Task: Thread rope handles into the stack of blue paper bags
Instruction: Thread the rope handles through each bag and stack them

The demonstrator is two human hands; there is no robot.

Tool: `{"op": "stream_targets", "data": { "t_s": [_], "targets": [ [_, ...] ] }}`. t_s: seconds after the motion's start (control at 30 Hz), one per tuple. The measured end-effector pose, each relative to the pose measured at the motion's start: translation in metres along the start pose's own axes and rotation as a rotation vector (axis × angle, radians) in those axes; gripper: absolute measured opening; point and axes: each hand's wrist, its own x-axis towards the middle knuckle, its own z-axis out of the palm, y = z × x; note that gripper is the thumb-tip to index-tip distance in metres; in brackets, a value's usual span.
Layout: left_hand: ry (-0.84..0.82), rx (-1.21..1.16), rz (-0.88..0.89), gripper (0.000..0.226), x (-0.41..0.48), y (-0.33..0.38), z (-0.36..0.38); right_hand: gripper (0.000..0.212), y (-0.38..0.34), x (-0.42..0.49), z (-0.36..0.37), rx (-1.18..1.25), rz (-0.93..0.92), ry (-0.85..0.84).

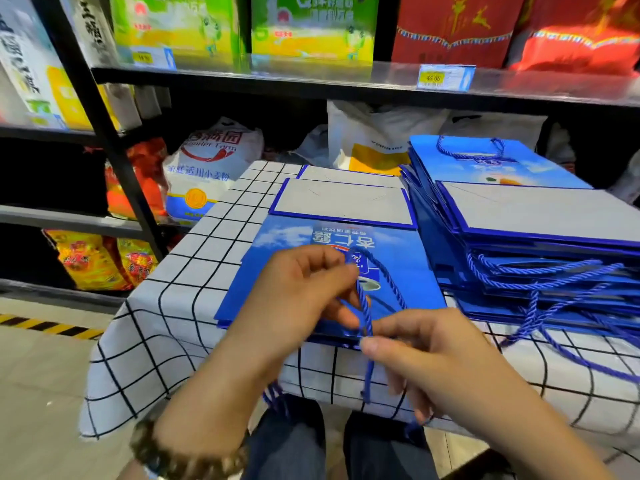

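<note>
A flat blue paper bag (294,237) with white lettering lies on top of a low stack in front of me on the checked cloth. A blue twisted rope (365,313) loops over its near edge. My left hand (298,299) pinches the rope's upper part above the bag. My right hand (426,351) pinches the same rope lower down, at the bag's near edge, and a loose end hangs below the table edge. To the right stands a taller stack of blue bags (519,209) with rope handles (540,271) hanging out.
The table (173,306) wears a white cloth with black grid lines; its near edge is over my knees. Black shelves (242,74) with boxed goods and flour sacks stand behind and to the left. A yellow-black floor stripe (45,323) runs at the left.
</note>
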Motion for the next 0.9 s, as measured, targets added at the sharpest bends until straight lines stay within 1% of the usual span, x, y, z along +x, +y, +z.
{"op": "stream_targets", "data": {
  "t_s": [0.1, 0.2, 0.3, 0.37, 0.4, 0.43, 0.47, 0.5, 0.57, 0.67, 0.8, 0.83, 0.9],
  "targets": [
    [-0.009, -0.101, -0.006, 0.019, 0.01, 0.01, -0.005, 0.021, -0.002, 0.003, 0.01, -0.117, -0.054, -0.059],
    [0.004, -0.143, -0.022, 0.018, 0.014, 0.012, -0.01, 0.031, -0.01, 0.009, 0.013, -0.139, -0.11, 0.006],
    [-0.065, -0.063, -0.041, 0.019, 0.008, 0.007, -0.02, 0.03, -0.023, 0.022, 0.01, 0.0, -0.161, 0.068],
    [-0.115, -0.007, -0.072, 0.03, 0.002, 0.002, -0.029, 0.029, -0.031, 0.033, 0.008, 0.075, -0.19, 0.108],
    [-0.138, 0.025, -0.088, 0.03, 0.0, 0.0, -0.032, 0.027, -0.034, 0.039, 0.008, 0.105, -0.202, 0.119],
    [-0.153, 0.054, -0.101, 0.024, -0.003, -0.001, -0.034, 0.025, -0.037, 0.043, 0.009, 0.144, -0.21, 0.121],
    [-0.155, 0.071, -0.11, 0.013, -0.004, -0.002, -0.035, 0.024, -0.039, 0.048, 0.01, 0.188, -0.214, 0.118],
    [-0.136, 0.076, -0.116, 0.007, -0.005, -0.002, -0.036, 0.022, -0.04, 0.051, 0.012, 0.224, -0.215, 0.114],
    [-0.04, 0.097, -0.099, 0.015, -0.003, -0.005, -0.04, 0.02, -0.041, 0.056, 0.017, 0.237, -0.214, 0.102],
    [0.112, 0.067, -0.048, 0.016, 0.0, -0.007, -0.051, 0.017, -0.035, 0.06, 0.028, 0.115, -0.221, 0.068],
    [0.185, -0.042, -0.037, 0.013, 0.003, -0.006, -0.059, 0.016, -0.032, 0.06, 0.04, 0.011, -0.247, -0.053],
    [0.19, -0.046, -0.03, 0.013, 0.003, -0.005, -0.058, 0.015, -0.032, 0.06, 0.042, 0.011, -0.252, -0.078],
    [0.207, -0.032, -0.015, 0.015, 0.005, -0.005, -0.058, 0.013, -0.032, 0.063, 0.046, 0.045, -0.248, -0.077]
  ]
}}
